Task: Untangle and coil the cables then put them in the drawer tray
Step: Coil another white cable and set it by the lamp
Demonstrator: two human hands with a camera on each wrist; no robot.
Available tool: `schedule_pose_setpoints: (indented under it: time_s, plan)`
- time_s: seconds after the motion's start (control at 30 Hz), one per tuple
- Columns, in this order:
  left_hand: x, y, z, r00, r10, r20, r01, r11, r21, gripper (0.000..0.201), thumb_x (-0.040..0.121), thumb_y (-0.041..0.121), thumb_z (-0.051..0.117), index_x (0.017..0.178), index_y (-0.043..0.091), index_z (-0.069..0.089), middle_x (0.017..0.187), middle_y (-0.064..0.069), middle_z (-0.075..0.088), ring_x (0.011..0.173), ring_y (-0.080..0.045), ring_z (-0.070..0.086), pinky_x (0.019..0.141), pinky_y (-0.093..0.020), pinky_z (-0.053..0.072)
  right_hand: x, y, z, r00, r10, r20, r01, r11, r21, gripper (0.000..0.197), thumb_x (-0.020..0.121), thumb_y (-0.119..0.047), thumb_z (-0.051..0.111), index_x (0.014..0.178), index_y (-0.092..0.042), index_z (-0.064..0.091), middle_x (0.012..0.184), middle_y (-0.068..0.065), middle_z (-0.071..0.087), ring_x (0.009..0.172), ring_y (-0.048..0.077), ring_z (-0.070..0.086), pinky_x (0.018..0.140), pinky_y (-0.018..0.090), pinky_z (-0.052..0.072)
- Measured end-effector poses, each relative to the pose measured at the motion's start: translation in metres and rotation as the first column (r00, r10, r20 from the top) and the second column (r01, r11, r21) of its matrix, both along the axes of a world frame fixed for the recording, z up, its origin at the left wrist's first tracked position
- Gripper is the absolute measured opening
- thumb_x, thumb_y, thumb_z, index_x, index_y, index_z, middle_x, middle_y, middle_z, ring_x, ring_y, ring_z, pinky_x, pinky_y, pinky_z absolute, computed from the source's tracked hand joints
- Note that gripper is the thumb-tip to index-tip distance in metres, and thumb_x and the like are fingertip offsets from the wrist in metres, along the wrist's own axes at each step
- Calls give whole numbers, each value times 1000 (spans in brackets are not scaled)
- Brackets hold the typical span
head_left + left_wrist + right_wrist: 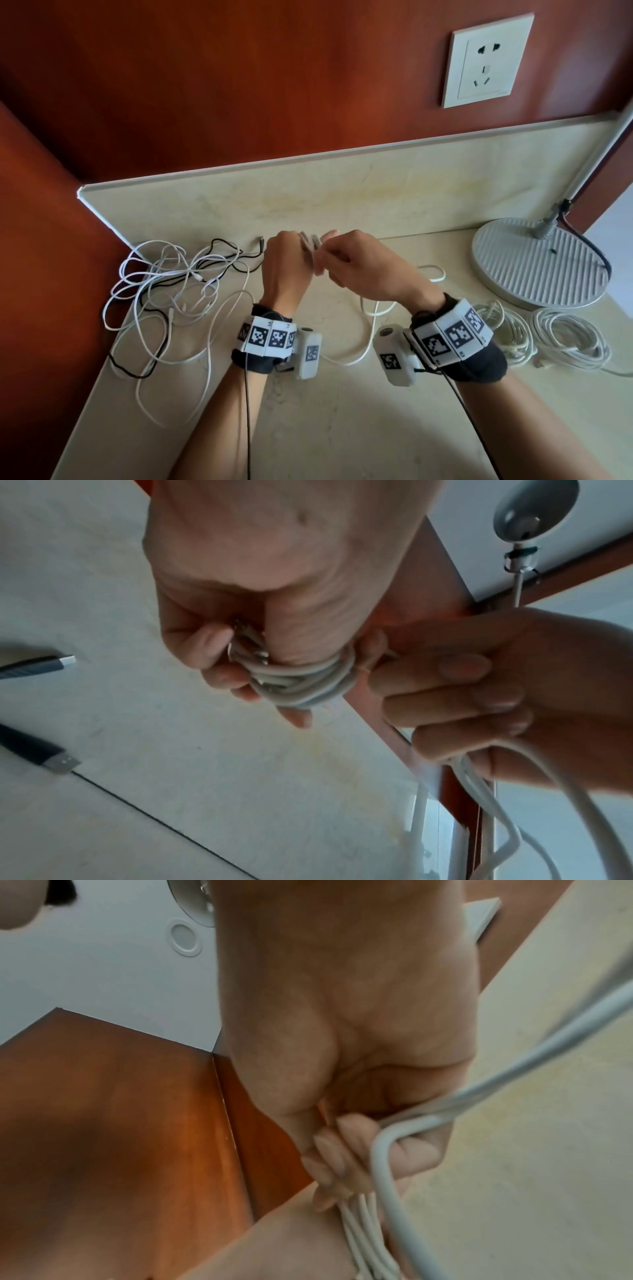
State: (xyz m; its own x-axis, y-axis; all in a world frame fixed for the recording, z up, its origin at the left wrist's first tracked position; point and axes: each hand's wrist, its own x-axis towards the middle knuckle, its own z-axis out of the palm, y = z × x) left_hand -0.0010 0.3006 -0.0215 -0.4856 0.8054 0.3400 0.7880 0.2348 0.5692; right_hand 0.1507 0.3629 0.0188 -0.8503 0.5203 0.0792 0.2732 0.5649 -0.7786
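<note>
Above the pale marble countertop (342, 394), near its back edge, I have both hands raised and nearly touching. My left hand (284, 263) is curled into a fist around a small coil of thin white cable (304, 685) — the left wrist view shows several turns wound round the fingers (209, 645), with a metal connector tip tucked between them. My right hand (363, 263) sits just beside it, fingers folded over the loose run of the same white cable, which passes through its grip and hangs down toward the counter; in the right wrist view the strands bunch under the fingertips (337, 1164) and one length bends sharply away. To my left lies a loose tangle of white and black cables (171, 291) spread across the counter, reaching up to the wall corner. From the left wrist camera I see two dark USB plugs (58, 758) lying flat on the stone. On my right, two finished bundles of white cable (565, 339) rest side by side, just in front of the round ribbed grey lamp base (534, 260). A white wall socket (486, 61) is set into the red-brown wooden wall (239, 85) behind — no drawer tray is in any view.
</note>
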Motion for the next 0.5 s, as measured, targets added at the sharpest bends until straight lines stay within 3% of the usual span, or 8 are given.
schedule_pose_setpoints:
  time_s: [0.1, 0.17, 0.2, 0.23, 0.3, 0.37, 0.43, 0.5]
  plan:
    - [-2, 2, 1, 994, 104, 38, -108, 988, 108, 74, 89, 63, 66, 42, 13, 39, 37, 6, 40, 46, 0, 26, 47, -30, 34, -6, -7, -6, 998, 43, -50, -47, 996, -74, 37, 108, -24, 53, 77, -10, 67, 58, 6, 59, 47, 9, 46, 53, 22, 40]
    - [-4, 4, 4, 979, 112, 171, -139, 978, 156, 70, 94, 48, 71, 43, 12, 40, 32, 8, 40, 42, -7, 41, 47, -31, 42, -8, -9, -8, 995, 57, -78, -67, 990, -123, 39, 109, -27, 52, 77, -9, 67, 54, 2, 57, 45, 9, 46, 53, 19, 41]
    - [-6, 8, 4, 932, 85, 351, -164, 966, 202, 64, 98, 34, 69, 46, 9, 42, 32, 9, 40, 47, -14, 55, 49, -32, 47, -8, -9, -8, 993, 70, -95, -83, 986, -147, 40, 109, -27, 52, 77, -8, 67, 52, -1, 56, 45, 10, 46, 53, 19, 41]
    - [-7, 11, 3, 847, 38, 530, -182, 958, 222, 49, 102, 18, 62, 56, 4, 52, 37, 11, 46, 64, -26, 71, 53, -33, 51, -7, -9, -7, 990, 88, -112, -107, 979, -173, 42, 110, -28, 51, 78, -6, 67, 52, -1, 55, 44, 11, 45, 53, 19, 41]
    - [-5, 8, 12, 670, -48, 740, -144, 970, 194, 30, 103, 2, 51, 87, -15, 68, 65, 0, 72, 105, -35, 72, 66, -25, 54, -4, -7, -5, 982, 138, -128, -166, 956, -243, 48, 111, -33, 48, 79, -2, 67, 52, 4, 54, 45, 17, 44, 52, 21, 41]
    - [-4, 3, 15, 725, -85, 684, -56, 982, 182, 29, 104, 11, 58, 97, -10, 76, 96, -6, 79, 110, -24, 72, 84, -23, 52, -1, -4, -6, 976, 177, -124, -207, 927, -312, 56, 111, -40, 45, 78, 2, 65, 54, 11, 53, 47, 23, 43, 52, 22, 41]
    - [-2, -3, 22, 754, -115, 646, 5, 985, 170, 42, 101, 39, 62, 96, 1, 80, 96, 5, 79, 102, -9, 71, 90, -26, 50, 2, -2, -9, 970, 210, -122, -241, 901, -362, 63, 110, -45, 44, 76, 5, 62, 52, 16, 50, 47, 24, 40, 54, 23, 41]
    - [0, -6, 28, 714, -154, 683, 47, 984, 172, 60, 90, 60, 53, 96, 7, 81, 99, 10, 78, 97, -2, 68, 88, -25, 47, 3, 1, -12, 967, 226, -114, -253, 881, -400, 69, 108, -50, 44, 71, 7, 57, 47, 13, 45, 43, 24, 36, 54, 27, 39]
